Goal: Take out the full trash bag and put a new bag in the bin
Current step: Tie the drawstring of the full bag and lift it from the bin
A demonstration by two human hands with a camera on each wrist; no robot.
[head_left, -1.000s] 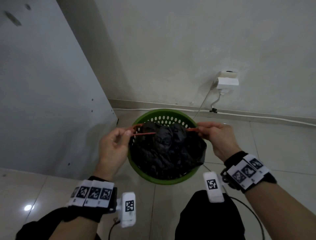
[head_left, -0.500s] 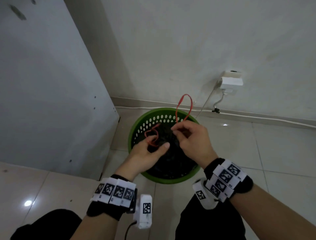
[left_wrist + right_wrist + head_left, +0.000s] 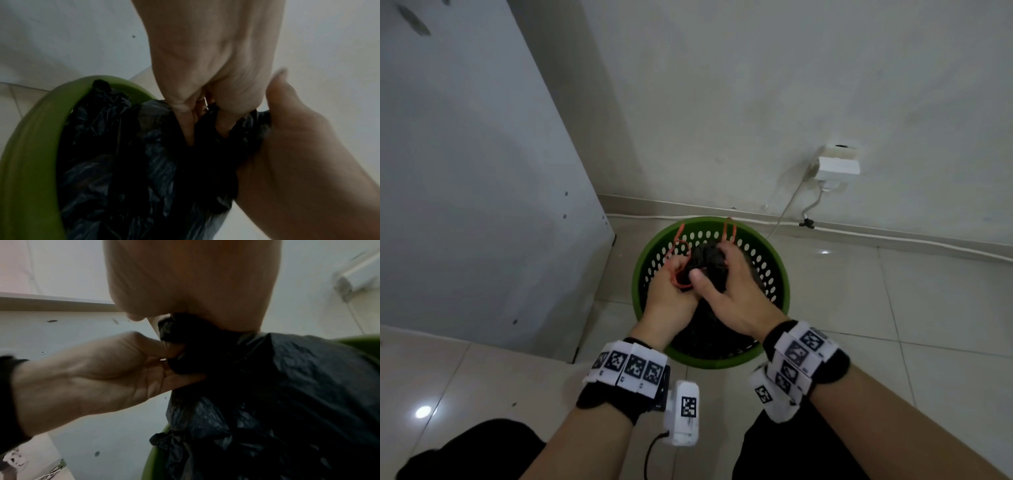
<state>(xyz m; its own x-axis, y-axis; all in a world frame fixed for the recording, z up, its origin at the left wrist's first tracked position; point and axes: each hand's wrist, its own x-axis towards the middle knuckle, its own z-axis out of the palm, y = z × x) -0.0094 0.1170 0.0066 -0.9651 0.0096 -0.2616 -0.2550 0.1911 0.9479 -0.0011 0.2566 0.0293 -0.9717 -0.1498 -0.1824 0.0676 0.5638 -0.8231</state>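
A green perforated bin [image 3: 774, 270] stands on the tiled floor near the wall, with a full black trash bag [image 3: 709, 334] inside it. Both hands meet over the bag's gathered neck. My left hand [image 3: 674, 284] pinches the neck with a red drawstring [image 3: 678, 245] looped by its fingers. My right hand [image 3: 722, 274] grips the bunched top, and a second red loop [image 3: 729, 228] sticks up behind it. The left wrist view shows the bin rim [image 3: 30, 138] and the bag [image 3: 123, 162] below the fingers. The right wrist view shows the bag's neck [image 3: 195, 344] squeezed between both hands.
A white panel [image 3: 482, 205] stands close on the bin's left. A wall socket with a plug [image 3: 837, 168] and a cable along the skirting lie behind and to the right. Pale floor tiles [image 3: 911, 308] spread to the right of the bin. My dark-clad knees show at the bottom.
The hands, first apart and pulling the red drawstrings sideways, have come together over the bin. They now hold the gathered neck of the bag, which is cinched narrow.
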